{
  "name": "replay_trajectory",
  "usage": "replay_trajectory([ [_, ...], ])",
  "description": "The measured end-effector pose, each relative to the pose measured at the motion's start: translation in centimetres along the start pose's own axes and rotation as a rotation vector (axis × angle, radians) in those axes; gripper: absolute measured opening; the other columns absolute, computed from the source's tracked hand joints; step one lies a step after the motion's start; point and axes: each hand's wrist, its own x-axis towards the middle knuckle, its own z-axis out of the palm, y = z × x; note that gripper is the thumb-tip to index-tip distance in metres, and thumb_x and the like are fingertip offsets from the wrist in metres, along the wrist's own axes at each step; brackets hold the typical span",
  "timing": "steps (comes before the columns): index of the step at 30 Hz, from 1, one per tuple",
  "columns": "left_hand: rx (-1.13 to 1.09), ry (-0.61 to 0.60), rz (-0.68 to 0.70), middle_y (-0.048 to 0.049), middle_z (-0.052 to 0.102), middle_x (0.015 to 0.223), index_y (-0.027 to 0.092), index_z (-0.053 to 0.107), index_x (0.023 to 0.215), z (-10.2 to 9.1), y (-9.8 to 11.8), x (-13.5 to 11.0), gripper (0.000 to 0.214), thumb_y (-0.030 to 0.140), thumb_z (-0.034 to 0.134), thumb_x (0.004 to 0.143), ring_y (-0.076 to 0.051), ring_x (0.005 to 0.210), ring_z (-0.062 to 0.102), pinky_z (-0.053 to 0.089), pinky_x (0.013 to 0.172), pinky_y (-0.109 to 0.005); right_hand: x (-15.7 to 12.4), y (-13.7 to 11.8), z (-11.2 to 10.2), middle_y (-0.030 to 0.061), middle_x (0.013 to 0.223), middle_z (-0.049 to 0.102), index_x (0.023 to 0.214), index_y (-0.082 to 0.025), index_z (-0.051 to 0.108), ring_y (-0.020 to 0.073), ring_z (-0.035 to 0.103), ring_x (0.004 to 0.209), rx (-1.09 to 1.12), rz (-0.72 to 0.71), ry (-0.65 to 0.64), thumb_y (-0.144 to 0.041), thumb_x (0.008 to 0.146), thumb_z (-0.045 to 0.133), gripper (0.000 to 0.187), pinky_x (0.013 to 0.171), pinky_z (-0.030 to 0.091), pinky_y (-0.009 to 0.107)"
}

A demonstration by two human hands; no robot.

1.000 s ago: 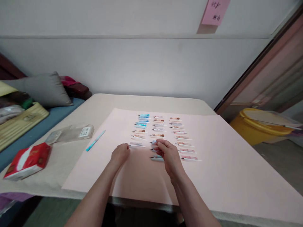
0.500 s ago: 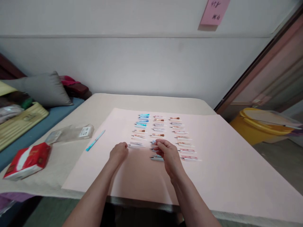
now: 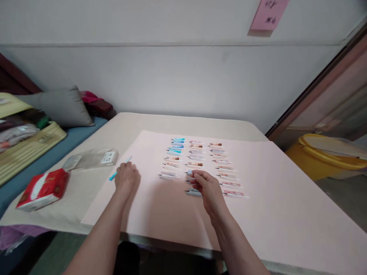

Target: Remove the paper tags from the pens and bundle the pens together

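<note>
A light-blue pen (image 3: 112,177) lies slanted on the left of the pale pink sheet. My left hand (image 3: 126,176) is over its middle, fingers curled down around it, so only the two ends show. My right hand (image 3: 208,188) is at the near end of the middle column of pens, its thumb and index finger pinched together. Whatever may be between those fingertips is too small to make out. Below that hand rests a pale blue-grey pen (image 3: 193,193), partly beside others that the fingers hide. Several pens with blue barrels (image 3: 177,146) lie at the top of the left column.
The pink sheet (image 3: 272,206) covers much of the cloth-covered table. To the left are a clear plastic sleeve (image 3: 93,158) and a red tissue pack (image 3: 43,189). More pens form a right column, including a pink pen (image 3: 233,193). A yellow bin (image 3: 318,160) stands beyond the right edge.
My left hand has moved left, from the near end of the left pen column to the light-blue pen. My right hand stays by the middle column. The view has shifted slightly.
</note>
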Motion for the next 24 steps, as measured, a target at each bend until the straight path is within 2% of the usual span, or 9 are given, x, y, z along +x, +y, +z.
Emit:
replay_trajectory([
  [3, 0.043, 0.112, -0.150, -0.0199, 0.057, 0.104, 0.012, 0.058, 0.104, 0.4, -3.0, 0.7, 0.038, 0.031, 0.032, 0.083, -0.034, 0.097, 0.053, 0.042, 0.073, -0.043, -0.1, 0.2, 0.0, 0.0053, 0.080, 0.067, 0.086, -0.017, 0.067, 0.0145, 0.060, 0.068, 0.001, -0.006, -0.022, -0.035, 0.069, 0.066, 0.025, 0.061, 0.042, 0.025],
  [7, 0.015, 0.006, -0.230, -0.0215, 0.059, 0.102, 0.011, 0.061, 0.096, 0.7, -5.1, 1.2, 0.033, 0.029, 0.038, 0.081, -0.036, 0.097, 0.053, 0.042, 0.075, -0.046, -0.1, 0.2, 0.1, 0.0053, 0.079, 0.066, 0.085, -0.016, 0.067, 0.0142, 0.059, 0.068, -0.004, -0.002, -0.029, -0.035, 0.069, 0.067, 0.025, 0.060, 0.042, 0.025],
  [10, -0.206, -0.069, -0.285, -0.0215, 0.062, 0.096, 0.013, 0.063, 0.084, -0.1, -4.7, 1.7, 0.023, 0.028, 0.051, 0.072, -0.038, 0.097, 0.054, 0.041, 0.076, -0.048, -0.3, 0.2, 0.5, 0.0048, 0.079, 0.066, 0.085, -0.016, 0.067, 0.0141, 0.059, 0.068, -0.012, 0.014, -0.036, -0.034, 0.068, 0.067, 0.024, 0.059, 0.042, 0.025],
  [13, -0.628, -0.199, -0.270, -0.0158, 0.065, 0.088, 0.014, 0.064, 0.074, -1.2, -2.3, 1.3, 0.017, 0.024, 0.063, 0.060, -0.034, 0.095, 0.057, 0.043, 0.075, -0.041, -0.5, 0.2, 0.9, 0.0046, 0.080, 0.066, 0.084, -0.016, 0.067, 0.0145, 0.059, 0.067, -0.025, 0.037, -0.053, -0.034, 0.067, 0.067, 0.025, 0.060, 0.043, 0.026],
  [16, -0.873, -0.300, -0.159, -0.0049, 0.066, 0.082, 0.017, 0.064, 0.084, -1.5, 1.7, -1.1, 0.025, 0.032, 0.063, 0.064, -0.019, 0.078, 0.061, 0.046, 0.067, -0.028, -0.7, 0.3, 1.5, 0.0043, 0.078, 0.066, 0.083, -0.016, 0.067, 0.0149, 0.060, 0.066, -0.035, 0.046, -0.066, -0.035, 0.065, 0.068, 0.025, 0.060, 0.043, 0.026],
  [18, -1.349, -0.523, -0.102, -0.0048, 0.065, 0.081, 0.015, 0.064, 0.084, -1.4, 4.9, -3.8, 0.029, 0.031, 0.068, 0.061, -0.014, 0.070, 0.058, 0.044, 0.065, -0.025, -0.7, 0.3, 1.8, 0.0043, 0.078, 0.066, 0.085, -0.017, 0.068, 0.0155, 0.060, 0.067, -0.039, 0.048, -0.060, -0.035, 0.065, 0.068, 0.027, 0.060, 0.042, 0.027],
  [19, -1.476, -0.639, -0.108, -0.0038, 0.063, 0.077, 0.015, 0.064, 0.081, -1.4, 6.4, -5.3, 0.028, 0.030, 0.071, 0.059, -0.011, 0.065, 0.056, 0.043, 0.062, -0.024, -0.7, 0.3, 2.0, 0.0043, 0.080, 0.066, 0.087, -0.017, 0.068, 0.0159, 0.061, 0.069, -0.042, 0.046, -0.052, -0.036, 0.066, 0.067, 0.028, 0.060, 0.042, 0.027],
  [22, -1.595, -0.849, -0.109, -0.0018, 0.060, 0.072, 0.014, 0.064, 0.076, -1.2, 9.9, -9.4, 0.023, 0.026, 0.073, 0.058, -0.008, 0.062, 0.052, 0.041, 0.062, -0.023, -0.8, 0.5, 2.2, 0.0028, 0.082, 0.066, 0.089, -0.019, 0.067, 0.0159, 0.060, 0.074, -0.063, -0.005, -0.056, -0.036, 0.070, 0.063, 0.026, 0.062, 0.043, 0.026],
  [24, -1.594, -0.913, -0.102, -0.0027, 0.061, 0.074, 0.014, 0.064, 0.075, -1.1, 11.3, -11.1, 0.020, 0.026, 0.072, 0.061, -0.009, 0.065, 0.053, 0.039, 0.063, -0.024, -0.8, 0.7, 2.2, 0.0009, 0.076, 0.064, 0.083, -0.018, 0.067, 0.0142, 0.057, 0.071, -0.085, -0.044, -0.064, -0.034, 0.071, 0.061, 0.021, 0.060, 0.041, 0.024],
])
